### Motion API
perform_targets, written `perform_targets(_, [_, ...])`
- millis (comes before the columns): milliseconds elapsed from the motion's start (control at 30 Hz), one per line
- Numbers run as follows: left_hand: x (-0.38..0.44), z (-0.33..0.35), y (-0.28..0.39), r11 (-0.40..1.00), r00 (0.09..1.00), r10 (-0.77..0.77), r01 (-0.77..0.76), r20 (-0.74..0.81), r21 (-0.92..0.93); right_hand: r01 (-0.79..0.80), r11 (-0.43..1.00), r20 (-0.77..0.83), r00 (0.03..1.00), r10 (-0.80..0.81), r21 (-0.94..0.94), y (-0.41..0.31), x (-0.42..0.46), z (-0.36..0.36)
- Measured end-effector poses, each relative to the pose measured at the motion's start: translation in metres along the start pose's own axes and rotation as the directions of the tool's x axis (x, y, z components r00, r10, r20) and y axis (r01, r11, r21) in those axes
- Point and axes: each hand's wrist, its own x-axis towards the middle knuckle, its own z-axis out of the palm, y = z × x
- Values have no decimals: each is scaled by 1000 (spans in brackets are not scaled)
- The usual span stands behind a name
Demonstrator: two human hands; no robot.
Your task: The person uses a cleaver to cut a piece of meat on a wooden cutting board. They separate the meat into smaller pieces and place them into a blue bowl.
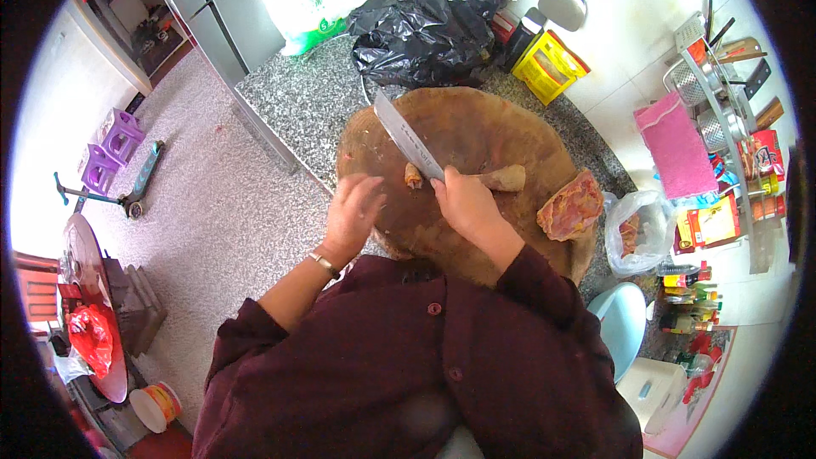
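My right hand (470,205) is closed on the handle of a cleaver-like kitchen knife (408,137), whose broad blade points to the upper left over a round wooden chopping block (472,121). Just left of the blade lies a small cut piece of meat (413,176). A longer pale piece, perhaps a poultry leg (507,178), rests beyond my right hand. At the block's right edge is a larger chunk of raw meat (570,205). My left hand (354,207) hovers by the block's left edge, fingers apart and slightly blurred, holding nothing visible.
A black plastic bag (427,32) and a yellow packet (549,67) lie behind the block. To its right stand a clear bag with meat (637,236) and a light-blue basin (618,325). The granite counter's edge (280,146) runs along the left.
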Motion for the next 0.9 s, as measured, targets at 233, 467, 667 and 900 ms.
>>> perform_targets(233, [35,36,1,977,965,210,-214,161,9,12,1000,-119,993,-13,-6,-8,-8,-10])
perform_targets(467, [29,37,-3,992,986,117,-111,115,-59,34,998,-170,985,-25,54,-11,-11,-26])
perform_targets(667, [31,37,-5,973,967,232,-233,105,-2,51,996,-77,996,-46,68,11,-2,1])
perform_targets(900, [17,3,5,984,983,141,-125,-117,130,170,965,-329,939,-97,200,-30,-5,-65])
